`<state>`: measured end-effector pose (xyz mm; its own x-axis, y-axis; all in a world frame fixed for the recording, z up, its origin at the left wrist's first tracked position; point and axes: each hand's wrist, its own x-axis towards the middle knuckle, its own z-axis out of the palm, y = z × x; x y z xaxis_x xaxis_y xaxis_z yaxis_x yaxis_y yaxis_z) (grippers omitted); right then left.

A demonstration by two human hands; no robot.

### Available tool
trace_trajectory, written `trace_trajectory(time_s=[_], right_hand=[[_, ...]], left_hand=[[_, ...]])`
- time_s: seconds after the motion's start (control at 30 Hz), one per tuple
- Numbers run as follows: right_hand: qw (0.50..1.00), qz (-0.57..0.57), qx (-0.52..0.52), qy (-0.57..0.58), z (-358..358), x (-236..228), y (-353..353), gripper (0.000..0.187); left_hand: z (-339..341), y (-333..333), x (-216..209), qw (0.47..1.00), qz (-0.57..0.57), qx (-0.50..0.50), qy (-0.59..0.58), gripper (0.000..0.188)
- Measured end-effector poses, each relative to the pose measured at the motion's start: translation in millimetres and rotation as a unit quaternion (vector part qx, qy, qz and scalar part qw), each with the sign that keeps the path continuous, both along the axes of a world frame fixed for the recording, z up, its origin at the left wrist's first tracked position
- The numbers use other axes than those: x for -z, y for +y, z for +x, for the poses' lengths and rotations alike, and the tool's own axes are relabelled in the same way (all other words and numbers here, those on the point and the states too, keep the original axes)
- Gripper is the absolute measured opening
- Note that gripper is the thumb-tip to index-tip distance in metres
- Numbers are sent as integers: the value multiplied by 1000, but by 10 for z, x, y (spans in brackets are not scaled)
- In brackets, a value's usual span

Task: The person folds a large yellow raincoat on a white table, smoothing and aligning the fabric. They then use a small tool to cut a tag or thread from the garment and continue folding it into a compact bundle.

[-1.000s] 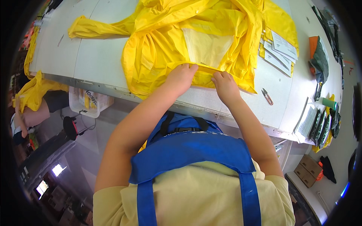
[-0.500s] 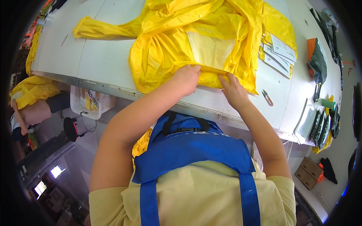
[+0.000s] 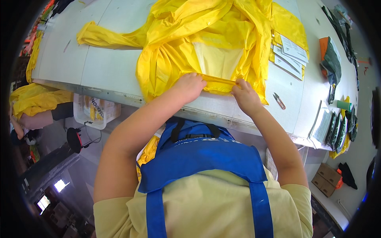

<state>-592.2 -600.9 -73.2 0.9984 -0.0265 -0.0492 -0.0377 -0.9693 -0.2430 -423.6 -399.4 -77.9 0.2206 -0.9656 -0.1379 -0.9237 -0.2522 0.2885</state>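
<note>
A yellow rain jacket (image 3: 166, 55) lies spread over the white table, one sleeve stretched out to the left. Its near hem is gathered between my two hands, with a pale mesh panel (image 3: 217, 59) showing just beyond. My left hand (image 3: 191, 86) is closed on the hem, fingers curled over the fabric. A short way to the right, my right hand (image 3: 245, 94) pinches the same hem between thumb and fingers. The strip of edge between them looks pulled taut. Small thread snips (image 3: 279, 101) lie on the table to the right of my right hand.
White printed cards (image 3: 291, 55) rest on yellow fabric at the jacket's right. An orange and dark green pouch (image 3: 330, 61) and packed dark bundles (image 3: 336, 133) line the right side. Below the table edge at left hangs a white bin (image 3: 95, 113). Another person (image 3: 35, 119) is at far left.
Both hands have tightened their hold on the hem, and the edge between them is now stretched straighter. My right fingers have closed from a more spread position.
</note>
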Motion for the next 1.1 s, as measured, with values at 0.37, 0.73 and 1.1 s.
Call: trace_trajectory(time_s=[0.37, 0.73, 1.1], right_hand=[[996, 5, 90, -27, 69, 300, 86, 7], [937, 253, 232, -58, -44, 331, -63, 24], [948, 189, 253, -38, -495, 247, -162, 21]], left_hand=[[-112, -130, -27, 997, -44, -47, -50, 17], [-855, -663, 286, 975, -169, -104, 99, 22], [-989, -876, 426, 979, -137, -142, 58, 15]])
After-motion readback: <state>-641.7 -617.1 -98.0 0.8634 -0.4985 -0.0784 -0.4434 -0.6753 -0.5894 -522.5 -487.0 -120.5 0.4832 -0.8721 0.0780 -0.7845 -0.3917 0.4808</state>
